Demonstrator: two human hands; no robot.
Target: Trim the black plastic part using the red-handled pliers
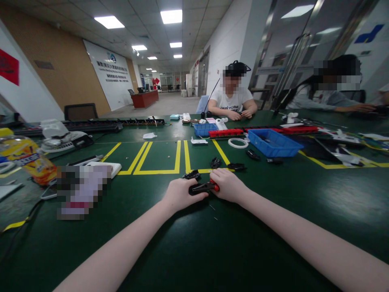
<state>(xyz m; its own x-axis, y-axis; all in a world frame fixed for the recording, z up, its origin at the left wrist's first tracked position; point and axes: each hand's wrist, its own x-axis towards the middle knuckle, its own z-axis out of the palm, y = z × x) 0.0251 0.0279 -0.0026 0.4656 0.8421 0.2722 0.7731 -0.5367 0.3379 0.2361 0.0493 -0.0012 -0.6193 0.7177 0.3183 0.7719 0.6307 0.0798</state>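
Observation:
My left hand (pixel 182 194) is closed around a black plastic part (pixel 197 189), thumb along its near side. Close beside it, my right hand (pixel 227 184) grips what look like red-handled pliers (pixel 215 185); their dark metal nose meets the black part, and most of the tool is hidden by my fingers. Just beyond my left hand lies a black ribbed piece (pixel 192 174). Past my right hand are more black pieces (pixel 215 162), one of them a flat dark one (pixel 237 166). Two thin pale slivers (pixel 212 207) rest on the table nearer me.
Blue bins (pixel 275 144) and a white tape roll (pixel 238 142) stand beyond, near long red strips (pixel 226 133). On the left are a drink bottle (pixel 28 156) and a blurred-out phone-like object (pixel 86 190). Yellow tape (pixel 156 172) marks the green table. A person (pixel 232 97) sits opposite.

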